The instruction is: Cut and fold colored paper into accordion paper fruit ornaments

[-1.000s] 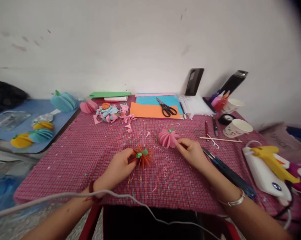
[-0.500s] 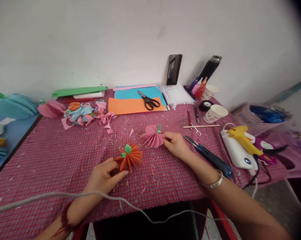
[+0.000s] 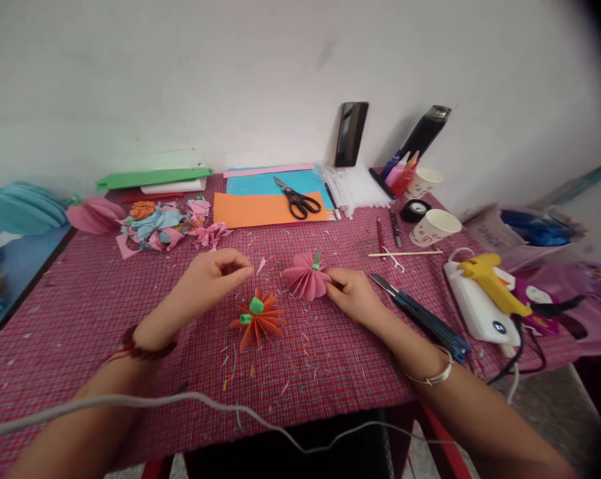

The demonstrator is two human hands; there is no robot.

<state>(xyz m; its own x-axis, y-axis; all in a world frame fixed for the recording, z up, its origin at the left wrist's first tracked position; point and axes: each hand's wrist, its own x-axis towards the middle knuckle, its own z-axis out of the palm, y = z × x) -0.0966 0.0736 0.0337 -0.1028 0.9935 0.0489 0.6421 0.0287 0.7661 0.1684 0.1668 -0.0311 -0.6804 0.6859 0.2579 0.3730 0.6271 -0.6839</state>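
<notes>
My right hand (image 3: 353, 293) pinches the right edge of a pink folded-paper pumpkin (image 3: 305, 278) with a green stem. An orange paper pumpkin (image 3: 263, 326) with green paper pieces on top lies on the checked cloth in front, touched by neither hand. Above and left of it is my left hand (image 3: 217, 273), its fingers curved and thumb a little apart, with nothing visible in them. Close to those fingertips lies a small pink paper scrap (image 3: 261, 265).
Black scissors (image 3: 300, 201) rest on orange paper (image 3: 245, 211). Right of my right hand are a utility knife (image 3: 420, 316), a wooden stick (image 3: 404, 253), a paper cup (image 3: 434, 228) and a yellow glue gun (image 3: 492, 283). Crumpled paper scraps (image 3: 155, 223) lie left. A white cable (image 3: 200, 399) crosses in front.
My left hand has let go of the orange pumpkin and moved up and away from it. The pink pumpkin stays in my right hand, nearly in place.
</notes>
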